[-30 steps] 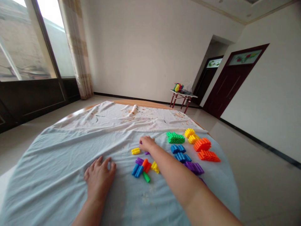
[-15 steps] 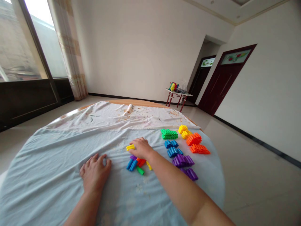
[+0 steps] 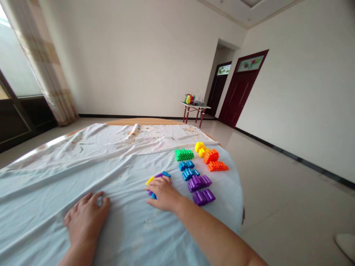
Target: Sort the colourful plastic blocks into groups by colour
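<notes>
My left hand lies on the pale blue cloth with its fingers spread and nothing in it. Spread over a small loose pile of coloured plastic tubes is my right hand, thumb and fingers apart. A yellow tube, a purple tube and a blue tube show past its fingers; the rest of the pile is mostly hidden under it. To its right stand grouped tubes by colour: purple, blue, green, orange and yellow.
A white patterned cloth covers the far part of the round table. Beyond it, a small side table holds a colourful bag and a clear plastic bag. Bare floor lies right of the table.
My right hand has come down and nearer, from beside yellow tubes onto the loose pile. The view has turned right, so everything sits farther left. My left hand still rests on the cloth.
</notes>
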Demonstrator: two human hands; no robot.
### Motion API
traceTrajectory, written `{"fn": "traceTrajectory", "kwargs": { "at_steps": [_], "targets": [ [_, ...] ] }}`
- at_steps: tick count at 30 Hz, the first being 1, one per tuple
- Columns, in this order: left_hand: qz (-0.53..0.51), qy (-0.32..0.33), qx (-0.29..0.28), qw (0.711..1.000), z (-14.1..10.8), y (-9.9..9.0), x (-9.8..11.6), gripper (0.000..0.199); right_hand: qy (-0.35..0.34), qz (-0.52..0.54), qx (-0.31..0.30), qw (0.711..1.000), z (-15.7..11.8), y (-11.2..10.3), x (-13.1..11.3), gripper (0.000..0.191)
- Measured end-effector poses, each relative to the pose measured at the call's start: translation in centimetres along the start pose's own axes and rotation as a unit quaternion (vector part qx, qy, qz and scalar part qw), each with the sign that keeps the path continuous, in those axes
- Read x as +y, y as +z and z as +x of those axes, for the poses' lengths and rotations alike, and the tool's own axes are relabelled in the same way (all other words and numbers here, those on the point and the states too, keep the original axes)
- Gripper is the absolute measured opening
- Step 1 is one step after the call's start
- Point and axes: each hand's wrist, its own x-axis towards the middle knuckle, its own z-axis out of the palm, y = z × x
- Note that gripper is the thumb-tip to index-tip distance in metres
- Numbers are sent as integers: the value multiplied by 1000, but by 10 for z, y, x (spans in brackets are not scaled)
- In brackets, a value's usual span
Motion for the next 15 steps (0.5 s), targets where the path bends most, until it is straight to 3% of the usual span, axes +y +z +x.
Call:
{"fn": "traceTrajectory", "kwargs": {
  "at_steps": [4, 10, 15],
  "targets": [
    [-1, 6, 6, 1000, 1, 1, -1, 62, 13, 45, 89, 995, -22, -3, -3, 31],
    [-16, 2, 19, 1000, 0, 0, 1, 55, 99, 55, 152, 982, -41, 9, 3, 34],
    [-31, -12, 15, 999, 3, -2, -1, 49, 41, 121, 177, 976, -43, 20, 17, 33]
  ]
}}
